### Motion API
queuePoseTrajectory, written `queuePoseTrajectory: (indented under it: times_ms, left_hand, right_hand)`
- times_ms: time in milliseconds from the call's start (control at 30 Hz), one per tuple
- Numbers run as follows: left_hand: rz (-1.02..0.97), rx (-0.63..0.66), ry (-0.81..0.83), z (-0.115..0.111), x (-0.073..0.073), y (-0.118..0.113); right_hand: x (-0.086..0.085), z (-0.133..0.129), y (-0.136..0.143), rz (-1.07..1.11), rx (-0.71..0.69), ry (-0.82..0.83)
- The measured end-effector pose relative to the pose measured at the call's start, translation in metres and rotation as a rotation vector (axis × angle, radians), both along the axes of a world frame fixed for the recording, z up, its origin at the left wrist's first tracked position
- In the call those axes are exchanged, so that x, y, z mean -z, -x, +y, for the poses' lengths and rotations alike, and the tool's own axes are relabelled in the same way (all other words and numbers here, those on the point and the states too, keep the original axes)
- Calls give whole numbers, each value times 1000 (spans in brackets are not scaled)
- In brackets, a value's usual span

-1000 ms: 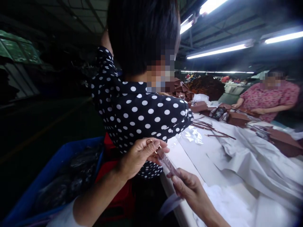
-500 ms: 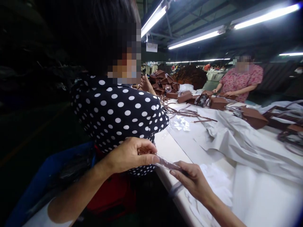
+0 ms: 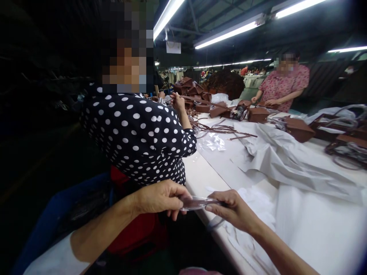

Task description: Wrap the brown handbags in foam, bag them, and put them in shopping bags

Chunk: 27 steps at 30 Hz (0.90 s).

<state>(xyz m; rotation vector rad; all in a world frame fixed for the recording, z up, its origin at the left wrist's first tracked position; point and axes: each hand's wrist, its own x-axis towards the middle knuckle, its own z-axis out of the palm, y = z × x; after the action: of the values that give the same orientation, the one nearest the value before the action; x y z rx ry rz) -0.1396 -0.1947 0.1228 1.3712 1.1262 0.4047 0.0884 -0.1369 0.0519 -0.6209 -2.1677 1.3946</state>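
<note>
A brown strap in clear plastic point(image 3: 195, 203) is stretched between my two hands, over the near edge of the white table point(image 3: 197, 172). My left hand point(image 3: 164, 198) pinches its left end between thumb and fingers. At the other end, my right hand point(image 3: 232, 208) has thumb and fingers closed on the plastic. A greyish loop point(image 3: 215, 223) hangs below my right hand, by the table edge; what it belongs to is unclear.
A person in a dotted shirt point(image 3: 137, 133) stands close at the left. Brown bags point(image 3: 298, 128), loose straps point(image 3: 226, 130) and crumpled grey sheeting point(image 3: 281, 152) cover the table. Another person point(image 3: 283, 84) works across it. A blue bin point(image 3: 54, 214) and red seat point(image 3: 137, 233) are below left.
My left fingers have shifted on the wrapped strap, and more of it shows between my hands. The person in the dotted shirt now has a raised hand holding a brown strap.
</note>
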Motion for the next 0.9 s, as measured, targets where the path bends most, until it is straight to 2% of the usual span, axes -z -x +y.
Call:
queuePoseTrajectory:
  times_ms: [100, 200, 300, 367, 433, 533, 600, 700, 767, 833, 900]
  left_hand:
    - [-129, 0, 109, 4, 16, 3]
    - [-175, 72, 269, 3, 30, 2]
    - [-323, 24, 298, -8, 28, -5]
    - [-520, -105, 186, -16, 17, -13]
    - [-719, -230, 15, -21, 2, -23]
    - [-903, -422, -288, -14, -16, -36]
    - [-948, -569, -481, -1, -19, -42]
    - [-904, -751, -730, 17, -11, -48]
    - [-742, -833, -852, 23, 1, -50]
    - [-438, -840, -967, 26, 16, -51]
    - [-79, -684, -1136, 28, 32, -49]
  right_hand:
    - [-4, 4, -1, -15, -52, 13]
    - [-15, 11, -4, -33, -140, 56]
    - [-23, 20, -6, 15, -162, 51]
    - [-21, 25, -5, 87, -83, -50]
    - [-10, 24, 2, 153, 24, -125]
    - [14, 9, 19, 220, 140, -31]
    - [28, -10, 29, 242, 186, 80]
    - [40, -40, 35, 227, 250, 323]
    - [41, -55, 32, 195, 350, 462]
    - [37, -65, 25, 189, 487, 419]
    - [30, -70, 14, 194, 516, 188]
